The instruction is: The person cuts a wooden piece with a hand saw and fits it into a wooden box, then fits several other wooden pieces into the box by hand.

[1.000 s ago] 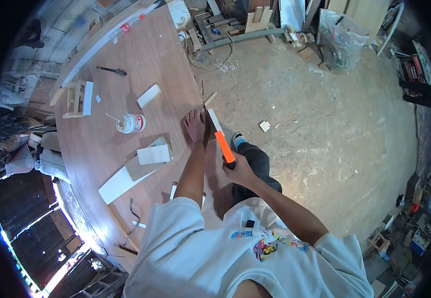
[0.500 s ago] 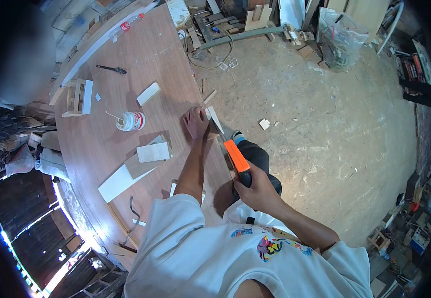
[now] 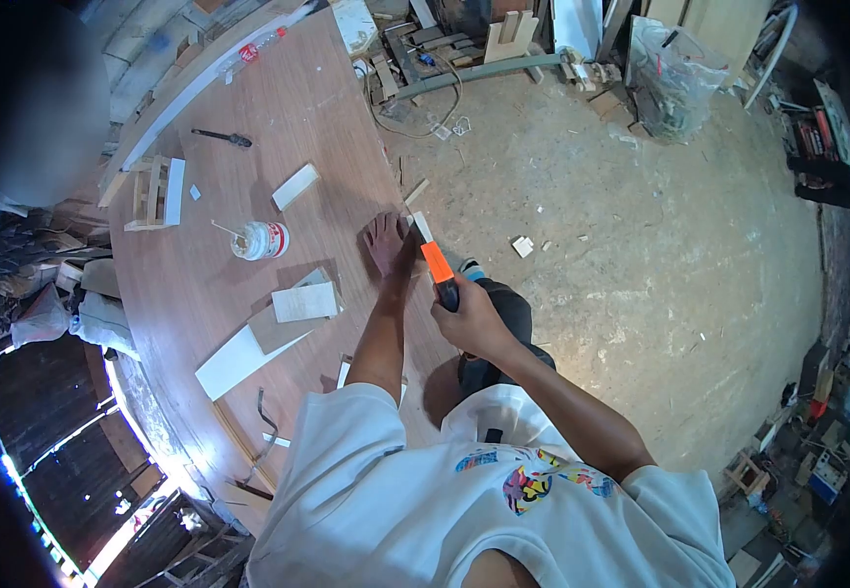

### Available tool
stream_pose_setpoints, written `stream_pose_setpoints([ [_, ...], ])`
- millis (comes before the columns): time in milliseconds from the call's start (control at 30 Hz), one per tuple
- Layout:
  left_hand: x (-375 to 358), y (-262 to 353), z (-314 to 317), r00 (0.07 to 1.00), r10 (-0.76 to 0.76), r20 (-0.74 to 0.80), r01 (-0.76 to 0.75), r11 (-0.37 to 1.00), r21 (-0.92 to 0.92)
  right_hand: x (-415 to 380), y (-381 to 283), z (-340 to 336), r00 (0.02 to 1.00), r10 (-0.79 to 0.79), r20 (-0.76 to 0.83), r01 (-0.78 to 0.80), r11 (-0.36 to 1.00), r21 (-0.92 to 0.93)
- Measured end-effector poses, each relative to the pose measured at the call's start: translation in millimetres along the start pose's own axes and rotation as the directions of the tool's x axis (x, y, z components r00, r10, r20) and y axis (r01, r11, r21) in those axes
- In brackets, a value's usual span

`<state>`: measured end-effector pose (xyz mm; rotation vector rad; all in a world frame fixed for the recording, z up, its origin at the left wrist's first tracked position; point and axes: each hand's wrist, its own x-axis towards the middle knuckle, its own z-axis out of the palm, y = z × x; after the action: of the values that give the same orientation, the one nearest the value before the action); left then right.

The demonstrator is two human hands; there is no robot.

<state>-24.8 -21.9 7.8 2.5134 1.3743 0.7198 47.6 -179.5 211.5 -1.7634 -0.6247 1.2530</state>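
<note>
My right hand [image 3: 469,318] is wrapped round the black end of an orange-and-black handle [image 3: 437,265], which looks like a saw's. It lies over the table's right edge, beside a pale wood strip [image 3: 422,227] that sticks out past that edge. My left hand [image 3: 385,242] is pressed down on the tabletop [image 3: 347,127] just left of the strip, fingers spread. Whether its palm rests on part of the wood is hidden. The saw blade is mostly out of sight.
On the table are a white block [image 3: 295,186], an open jar [image 3: 260,240] with a stick, stacked white boards [image 3: 305,302], a small wooden frame [image 3: 157,194], a dark tool [image 3: 221,137] and a bottle [image 3: 250,52]. Wood scraps [image 3: 523,246] lie on the floor.
My right hand and the orange handle have moved up and to the left, closer to my left hand. My left hand has stayed nearly in place on the table.
</note>
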Motion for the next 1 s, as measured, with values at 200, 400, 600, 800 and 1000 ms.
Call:
stream_pose_setpoints([
  [200, -1, -5, 10, 0.997, -0.060, 0.049, 0.061, 0.998, -0.009, -46, -25, -20, 0.998, -0.058, 0.038, 0.054, 0.995, 0.088],
  [400, -4, -19, 23, 0.999, -0.006, 0.046, 0.005, 1.000, 0.012, -18, 33, -3, 0.997, -0.080, 0.017, 0.079, 0.996, 0.045],
  [600, -5, -21, 24, 0.998, -0.011, 0.054, 0.009, 0.999, 0.043, 13, 70, 24, 0.980, -0.175, -0.090, 0.174, 0.985, -0.017],
  [800, 0, -5, 9, 0.997, -0.059, 0.056, 0.058, 0.998, 0.016, -31, -15, -5, 1.000, -0.006, 0.014, 0.006, 1.000, -0.011],
  [1000, -2, -9, 15, 0.994, -0.082, 0.068, 0.080, 0.996, 0.024, -77, -45, -28, 0.997, 0.034, 0.068, -0.040, 0.995, 0.087],
])
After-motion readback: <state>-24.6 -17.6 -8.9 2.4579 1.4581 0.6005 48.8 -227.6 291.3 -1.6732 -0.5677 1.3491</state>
